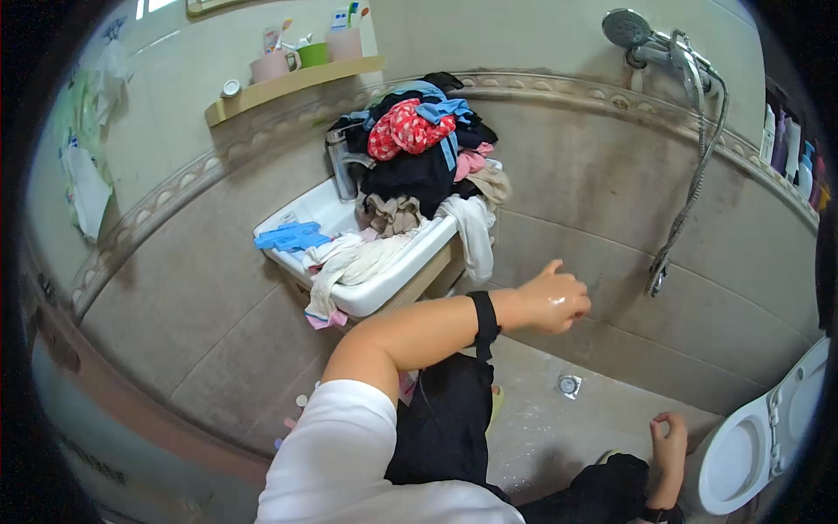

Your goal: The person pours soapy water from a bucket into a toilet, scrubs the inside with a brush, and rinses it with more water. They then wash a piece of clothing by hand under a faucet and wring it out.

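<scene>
My left hand (557, 300) is stretched across to the right, in the air beyond the sink's right end. Its wet back faces up, the fingers curl in and nothing shows in them. A black strap (484, 325) circles that wrist. Lower right, my right hand (669, 447) hangs beside my black trousers, near the toilet. Its thumb and fingers bend toward each other, with nothing visible between them. A big heap of clothes (406, 170) fills the back of the white sink (362, 301). Cream-white cloth (367, 259) and blue gloves (292, 236) lie toward its front left.
A metal tap (340, 164) stands at the sink's back. Above is a shelf (297, 90) with cups. A shower head (627, 29) and hose (690, 192) hang on the right wall. The white toilet (742, 463) stands lower right; a drain (568, 386) is in the wet floor.
</scene>
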`<state>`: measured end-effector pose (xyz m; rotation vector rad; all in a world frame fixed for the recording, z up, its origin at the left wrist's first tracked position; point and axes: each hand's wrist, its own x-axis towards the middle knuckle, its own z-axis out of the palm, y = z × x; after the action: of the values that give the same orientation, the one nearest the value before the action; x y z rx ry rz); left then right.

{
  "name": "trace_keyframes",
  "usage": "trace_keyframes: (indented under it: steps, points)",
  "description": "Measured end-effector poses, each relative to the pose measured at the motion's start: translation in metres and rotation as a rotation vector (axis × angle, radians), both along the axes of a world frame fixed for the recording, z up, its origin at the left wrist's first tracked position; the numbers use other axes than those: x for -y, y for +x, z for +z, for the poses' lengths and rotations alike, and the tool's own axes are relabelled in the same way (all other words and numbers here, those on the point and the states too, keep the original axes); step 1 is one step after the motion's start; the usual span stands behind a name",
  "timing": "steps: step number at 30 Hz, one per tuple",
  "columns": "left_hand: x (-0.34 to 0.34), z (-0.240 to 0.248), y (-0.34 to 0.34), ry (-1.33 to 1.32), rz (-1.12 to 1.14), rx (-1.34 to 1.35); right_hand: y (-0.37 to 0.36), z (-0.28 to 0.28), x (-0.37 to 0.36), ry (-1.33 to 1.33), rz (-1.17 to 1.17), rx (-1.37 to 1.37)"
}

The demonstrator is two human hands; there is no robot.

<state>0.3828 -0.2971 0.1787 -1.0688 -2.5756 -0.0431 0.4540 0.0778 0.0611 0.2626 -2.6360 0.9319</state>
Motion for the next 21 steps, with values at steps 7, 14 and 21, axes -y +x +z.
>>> trace_keyframes:
  steps: [7,14,21]
  points:
    - [0.010,-0.004,0.006,0.020,0.040,0.043,-0.021,-0.002,0.059,-0.036,0.226,0.052]
    - [0.014,-0.018,0.005,-0.016,0.023,0.065,-0.023,0.006,0.080,-0.040,0.265,0.098]
    - [0.015,-0.018,0.001,-0.051,0.053,0.104,-0.027,-0.010,0.074,-0.008,0.267,0.088]
